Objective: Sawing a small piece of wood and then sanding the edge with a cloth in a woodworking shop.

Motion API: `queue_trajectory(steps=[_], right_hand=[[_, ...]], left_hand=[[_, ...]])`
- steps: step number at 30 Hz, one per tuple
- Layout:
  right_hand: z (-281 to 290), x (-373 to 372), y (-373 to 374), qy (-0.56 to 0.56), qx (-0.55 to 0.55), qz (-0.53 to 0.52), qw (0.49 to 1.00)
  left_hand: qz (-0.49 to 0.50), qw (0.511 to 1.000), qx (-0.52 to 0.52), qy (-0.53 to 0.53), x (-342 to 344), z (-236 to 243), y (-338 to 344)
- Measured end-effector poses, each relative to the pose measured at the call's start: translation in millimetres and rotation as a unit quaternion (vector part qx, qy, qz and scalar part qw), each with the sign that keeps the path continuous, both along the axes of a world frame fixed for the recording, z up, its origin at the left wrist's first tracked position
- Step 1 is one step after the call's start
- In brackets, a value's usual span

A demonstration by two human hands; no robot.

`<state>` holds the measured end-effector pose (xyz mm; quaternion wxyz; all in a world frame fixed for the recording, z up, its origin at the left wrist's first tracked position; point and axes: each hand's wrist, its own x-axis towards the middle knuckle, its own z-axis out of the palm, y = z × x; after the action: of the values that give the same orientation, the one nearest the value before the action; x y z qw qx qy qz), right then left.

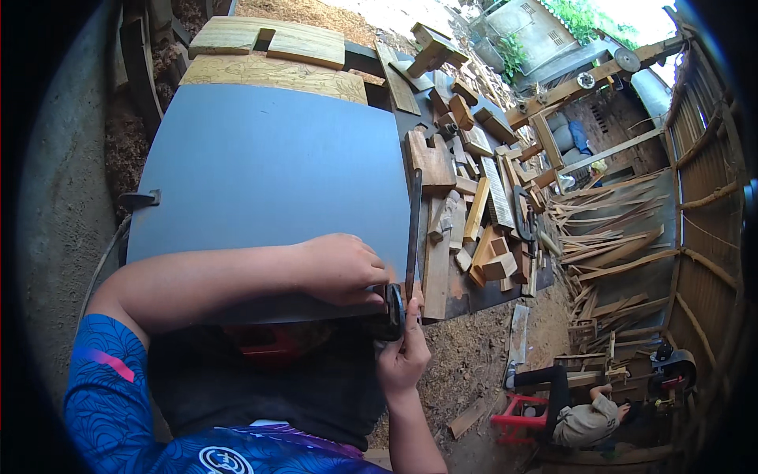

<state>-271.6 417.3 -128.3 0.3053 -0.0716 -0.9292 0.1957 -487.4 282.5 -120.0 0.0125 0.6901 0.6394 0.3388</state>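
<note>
A wide blue-grey board [276, 166] lies before me. At its near right corner is a bar clamp [392, 310] with a black jaw and a long dark bar along the board's right edge. My left hand [343, 268] rests over the board's near edge, fingers curled down with their tips at the clamp's black jaw. Just below and to the right, my right hand [404, 359] is closed around the clamp's lower part, its index finger pointing up along the jaw. What lies inside the right palm is hidden.
Wood offcuts [478, 209] crowd the bench right of the board. Notched planks [304, 49] lie beyond its far edge. A dark metal piece [140, 200] grips its left edge. Long wood strips [608, 229] are stacked at right. Another person [588, 419] sits on a red stool [517, 419].
</note>
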Motion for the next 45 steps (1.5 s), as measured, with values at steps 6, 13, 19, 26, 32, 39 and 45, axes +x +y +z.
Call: queue_trajectory(steps=[6, 13, 19, 26, 32, 39, 45], right_hand=[[-12.3, 69.0, -13.8, -0.015, -0.048, -0.017, 0.999], [2.8, -0.5, -0.8, -0.007, -0.061, 0.008, 0.998], [-16.9, 62.0, -6.4, -0.024, -0.102, -0.004, 0.994], [-2.8, 1.9, 2.9, -0.015, -0.081, 0.015, 0.997], [-10.0, 34.9, -11.9, 0.007, -0.084, 0.014, 0.996], [3.3, 19.3, 3.6, -0.034, -0.084, 0.026, 0.996], [-8.8, 27.9, -8.3, -0.017, -0.074, -0.001, 0.997]], left_hand=[[-0.011, 1.000, 0.003, -0.016, 1.4, 5.7, 1.4], [-0.010, 0.999, -0.004, -0.041, -0.1, 4.6, -0.9], [-0.016, 0.999, -0.015, -0.048, -1.0, 3.1, 2.6], [-0.020, 0.998, -0.021, -0.048, -0.5, 3.4, 0.6], [-0.010, 0.999, 0.008, -0.043, -3.8, 2.6, -3.9], [-0.025, 0.998, -0.019, -0.054, -1.6, 3.8, -0.1], [-0.006, 0.999, -0.002, -0.034, 0.9, 1.5, -2.6]])
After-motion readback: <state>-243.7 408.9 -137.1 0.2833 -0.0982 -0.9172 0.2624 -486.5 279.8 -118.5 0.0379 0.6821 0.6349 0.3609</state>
